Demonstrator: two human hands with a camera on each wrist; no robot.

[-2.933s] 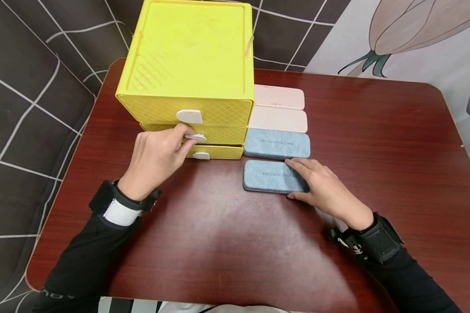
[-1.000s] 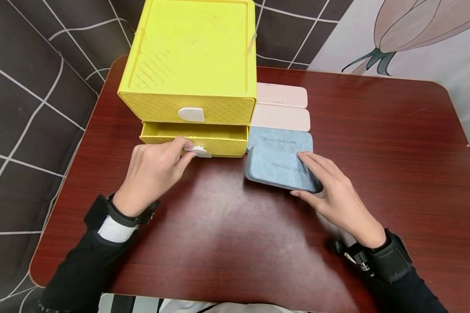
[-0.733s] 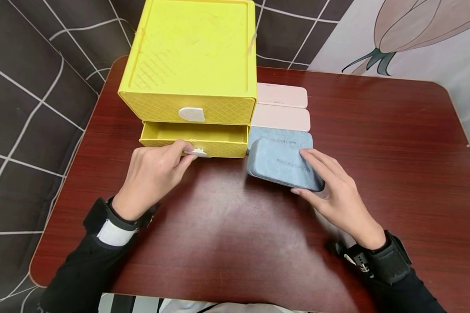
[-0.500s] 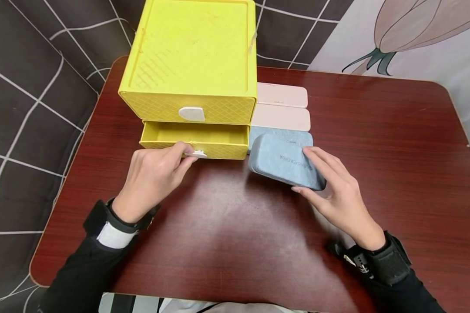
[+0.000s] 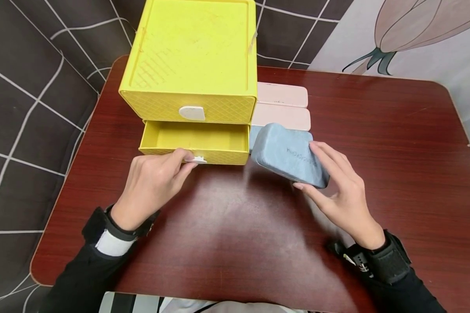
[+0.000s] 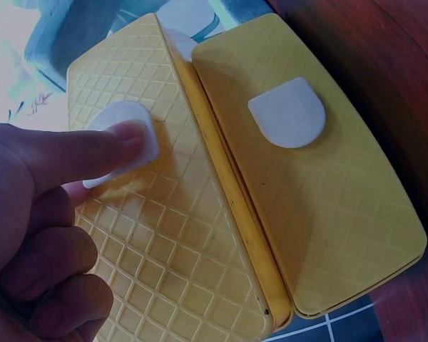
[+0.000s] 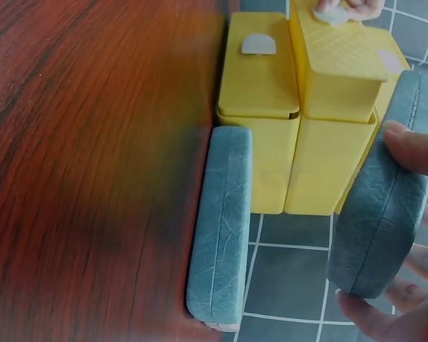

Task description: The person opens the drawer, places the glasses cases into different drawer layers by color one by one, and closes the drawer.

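My left hand (image 5: 152, 184) pinches the white tab handle (image 6: 118, 114) of the middle drawer (image 5: 227, 158) in a yellow cabinet (image 5: 196, 48). That drawer sticks out, and the part of its inside in view is bare. My right hand (image 5: 344, 195) grips a blue glasses case (image 5: 286, 152) by its right end, thumb on the near side and fingers on the far side. The case is tilted in the air, its left end higher, to the right of the drawer. Under it a second blue glasses case (image 7: 221, 221) lies on the table, mostly hidden in the head view.
Two pink cases (image 5: 283, 94) lie side by side behind the blue ones, against the cabinet's right side. The top drawer (image 5: 160, 106) and the bottom drawer (image 6: 328, 192) are closed. A dark tiled wall (image 5: 293, 28) stands behind the reddish-brown table (image 5: 376, 130).
My left hand has pulled the middle drawer out towards me. My right hand has lifted the blue glasses case off the table and tilted it, left end up.
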